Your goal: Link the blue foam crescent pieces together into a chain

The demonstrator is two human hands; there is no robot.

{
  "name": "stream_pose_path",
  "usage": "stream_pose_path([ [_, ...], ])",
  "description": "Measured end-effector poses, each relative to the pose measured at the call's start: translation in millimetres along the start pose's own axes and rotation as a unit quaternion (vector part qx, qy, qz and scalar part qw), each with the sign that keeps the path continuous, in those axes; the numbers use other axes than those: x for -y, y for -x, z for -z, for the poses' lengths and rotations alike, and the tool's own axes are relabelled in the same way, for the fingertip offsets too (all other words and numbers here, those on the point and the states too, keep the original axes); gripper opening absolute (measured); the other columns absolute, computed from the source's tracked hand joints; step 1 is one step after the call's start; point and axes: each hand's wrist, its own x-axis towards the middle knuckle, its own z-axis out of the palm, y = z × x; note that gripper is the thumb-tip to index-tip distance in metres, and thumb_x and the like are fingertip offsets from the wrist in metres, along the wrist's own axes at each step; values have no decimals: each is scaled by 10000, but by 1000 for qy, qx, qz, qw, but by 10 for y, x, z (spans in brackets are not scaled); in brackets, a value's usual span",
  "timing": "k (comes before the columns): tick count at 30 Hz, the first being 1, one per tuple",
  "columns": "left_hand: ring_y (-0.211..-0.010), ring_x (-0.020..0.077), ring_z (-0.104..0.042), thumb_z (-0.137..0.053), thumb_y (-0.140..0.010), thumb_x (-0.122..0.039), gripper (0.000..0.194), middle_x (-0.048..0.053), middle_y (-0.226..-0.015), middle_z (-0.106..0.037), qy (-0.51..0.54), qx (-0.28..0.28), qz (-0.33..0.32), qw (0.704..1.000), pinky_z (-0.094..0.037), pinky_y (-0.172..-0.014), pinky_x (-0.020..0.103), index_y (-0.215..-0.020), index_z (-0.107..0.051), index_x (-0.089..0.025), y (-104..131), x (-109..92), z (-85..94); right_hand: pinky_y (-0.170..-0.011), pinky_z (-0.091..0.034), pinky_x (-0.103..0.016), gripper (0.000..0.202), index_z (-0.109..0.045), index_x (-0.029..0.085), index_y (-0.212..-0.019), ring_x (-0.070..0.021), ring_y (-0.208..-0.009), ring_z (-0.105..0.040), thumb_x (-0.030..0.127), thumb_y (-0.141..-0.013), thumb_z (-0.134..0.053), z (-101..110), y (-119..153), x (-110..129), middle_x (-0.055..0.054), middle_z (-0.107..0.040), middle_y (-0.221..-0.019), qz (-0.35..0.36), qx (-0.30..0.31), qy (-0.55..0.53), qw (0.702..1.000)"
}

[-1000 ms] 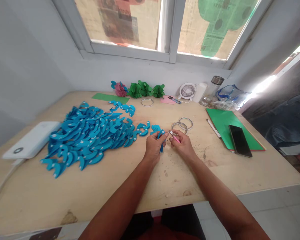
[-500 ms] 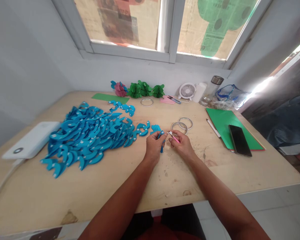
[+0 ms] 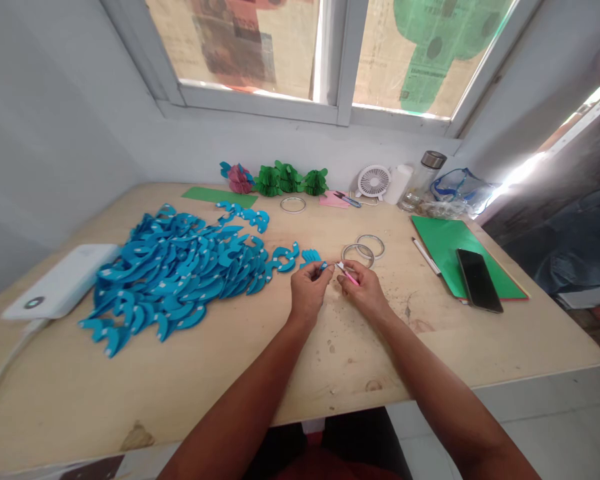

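My left hand (image 3: 309, 291) pinches a small blue paper piece (image 3: 324, 265), mostly hidden by the fingers. Close beside it, my right hand (image 3: 361, 287) is closed around a thin pink-handled tool (image 3: 351, 277), whose exact kind is too small to tell. A tiny white bit (image 3: 340, 265) shows at the right fingertips. Just beyond my left hand lies a blue folded paper piece (image 3: 311, 256). To the left spreads a big heap of curved blue paper pieces (image 3: 190, 267) with small white squares on them.
Two rolls of narrow tape (image 3: 358, 256) lie beyond my right hand, a third (image 3: 293, 205) farther back. A phone (image 3: 479, 280) rests on green sheets (image 3: 443, 250) at right. A white power bank (image 3: 63, 280) stands left. Along the wall are green paper shapes (image 3: 289, 177), a fan (image 3: 374, 181) and a bottle (image 3: 425, 180).
The blue piece in my left hand has turned or shifted; its lower end below the fingers no longer shows. My right hand stays nearly in place with the pink-handled tool.
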Motion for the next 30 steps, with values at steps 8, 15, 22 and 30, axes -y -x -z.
stream_pose_path([
  [8, -464, 76, -382, -645, -636, -290, 142, -36, -498, -486, -43, -5, -25, 999, -295, -422, 184, -614, -643, -150, -7, 6, 13, -416, -343, -210, 332, -580, 167, -1021, -103, -407, -451, 282, -710, -578, -7, 0, -19, 58, -513, -467, -4, 2, 10, 1000],
  [15, -493, 78, -390, -611, -661, -268, 137, -40, -509, -478, -83, -14, -49, 995, -321, -462, 181, -592, -608, -149, -8, 10, 17, -404, -308, -202, 343, -582, 168, -1040, -93, -396, -415, 298, -722, -571, -9, 9, -22, 66, -493, -465, -2, 13, 13, 1000],
  [22, -480, 73, -380, -594, -657, -265, 135, -40, -515, -475, -79, -31, -36, 996, -319, -454, 180, -604, -609, -142, 6, 15, -3, -408, -293, -203, 337, -594, 171, -1040, -90, -402, -391, 311, -736, -559, -24, 32, 2, 66, -469, -469, 7, 6, 30, 1000],
  [30, -521, 82, -414, -599, -635, -243, 115, -28, -541, -506, -78, -51, -43, 995, -340, -483, 183, -626, -626, -132, -27, 50, 11, -451, -325, -220, 323, -606, 162, -1001, -96, -454, -421, 367, -760, -541, 20, 25, 52, 41, -491, -540, 24, -41, 40, 998],
])
